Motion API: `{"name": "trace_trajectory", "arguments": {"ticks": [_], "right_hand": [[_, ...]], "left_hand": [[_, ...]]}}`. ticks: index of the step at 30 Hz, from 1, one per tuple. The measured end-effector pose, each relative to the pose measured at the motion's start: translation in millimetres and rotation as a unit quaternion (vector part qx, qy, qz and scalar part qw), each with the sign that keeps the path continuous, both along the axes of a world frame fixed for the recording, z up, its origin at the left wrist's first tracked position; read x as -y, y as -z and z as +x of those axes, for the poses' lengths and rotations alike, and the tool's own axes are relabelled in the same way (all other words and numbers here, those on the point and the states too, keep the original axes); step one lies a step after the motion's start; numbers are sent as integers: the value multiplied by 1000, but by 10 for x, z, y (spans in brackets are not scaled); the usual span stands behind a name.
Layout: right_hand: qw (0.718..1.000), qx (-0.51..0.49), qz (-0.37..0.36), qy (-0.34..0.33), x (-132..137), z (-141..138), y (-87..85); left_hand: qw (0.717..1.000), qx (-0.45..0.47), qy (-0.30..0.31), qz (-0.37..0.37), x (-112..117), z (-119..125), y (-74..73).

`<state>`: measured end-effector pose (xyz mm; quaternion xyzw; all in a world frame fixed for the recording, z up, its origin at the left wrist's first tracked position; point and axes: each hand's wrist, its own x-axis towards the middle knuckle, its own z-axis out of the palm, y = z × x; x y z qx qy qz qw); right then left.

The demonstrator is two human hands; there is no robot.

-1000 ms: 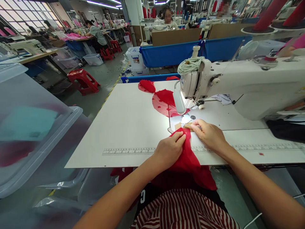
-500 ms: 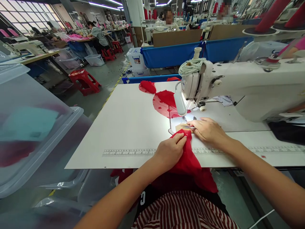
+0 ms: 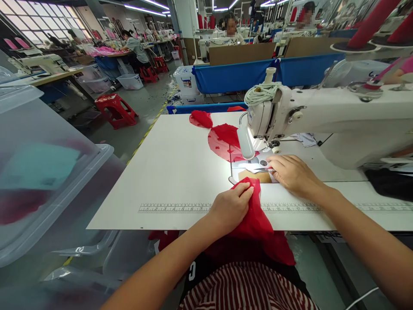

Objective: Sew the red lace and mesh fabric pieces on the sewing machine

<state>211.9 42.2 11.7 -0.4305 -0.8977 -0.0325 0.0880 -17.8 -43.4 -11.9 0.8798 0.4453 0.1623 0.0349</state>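
My left hand (image 3: pixel 230 209) is closed on the upper end of a piece of red fabric (image 3: pixel 254 219), which hangs over the table's front edge onto my lap. My right hand (image 3: pixel 295 176) is closed around thread snips (image 3: pixel 266 169), their blades pointing left beside the needle area. Just behind the hands stands a white sewing machine (image 3: pixel 335 112), its head above the metal needle plate. Beyond the presser area lie red fabric pieces (image 3: pixel 222 140), partly sheer, reaching toward the table's back edge.
The white table (image 3: pixel 167 168) has a printed ruler (image 3: pixel 174 208) along its front. Clear plastic bins (image 3: pixel 80 172) stand at the left, with a red stool (image 3: pixel 116 111) beyond. Red thread cones (image 3: pixel 374 21) rise at the upper right. Other people sit at machines further back.
My right hand with the snips has moved right and slightly back, away from the red fabric. My left hand keeps its hold in nearly the same place.
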Motion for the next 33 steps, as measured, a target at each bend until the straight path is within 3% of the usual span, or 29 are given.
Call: {"name": "trace_trajectory", "arguments": {"ticks": [4, 8, 12, 16, 21, 33], "right_hand": [[996, -66, 29, -60, 32, -49, 58], [980, -115, -16, -159, 0, -102, 97], [975, -98, -39, -193, 22, -172, 154], [985, -84, -17, -152, 14, -144, 194], [996, -7, -31, -87, -136, -14, 86], [996, 62, -51, -44, -526, -19, -116]], "left_hand": [[1000, 5, 1, 0, -4, -9, 15], [1000, 21, 5, 7, -7, -8, 19], [1000, 24, 3, 2, -8, -5, 7], [999, 33, 5, -4, -8, -17, 11], [1000, 21, 6, -2, -10, -27, 17], [999, 38, 1, -8, -13, -20, 28]]}}
